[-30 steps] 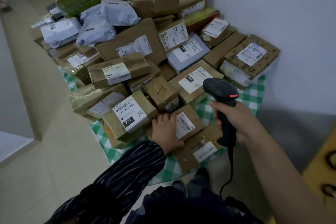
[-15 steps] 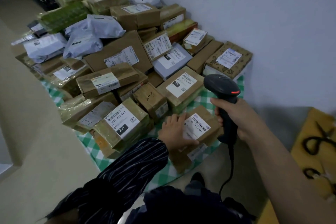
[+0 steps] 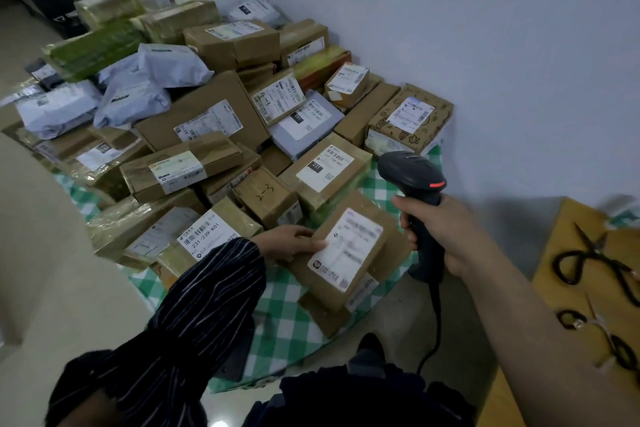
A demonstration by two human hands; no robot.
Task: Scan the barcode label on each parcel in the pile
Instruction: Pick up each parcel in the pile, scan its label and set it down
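A pile of brown cardboard parcels (image 3: 214, 107) and grey mailer bags lies on a green checked cloth (image 3: 287, 315) on the floor. My left hand (image 3: 287, 243) grips the left edge of a small brown parcel (image 3: 349, 253), which is lifted and tilted with its white barcode label facing up. My right hand (image 3: 440, 229) grips the handle of a black barcode scanner (image 3: 412, 177), just right of that parcel. The scanner head points down and left over the pile, and its cable hangs down.
A white wall runs along the right of the pile. A yellow surface (image 3: 571, 253) at the right edge carries two pairs of black scissors (image 3: 588, 256). Another flat parcel (image 3: 332, 312) lies under the lifted one. Bare floor lies to the left.
My left hand has lifted the small parcel and tilted its label up toward me. The scanner hand stayed close beside it. The view has shifted, showing more of the yellow surface.
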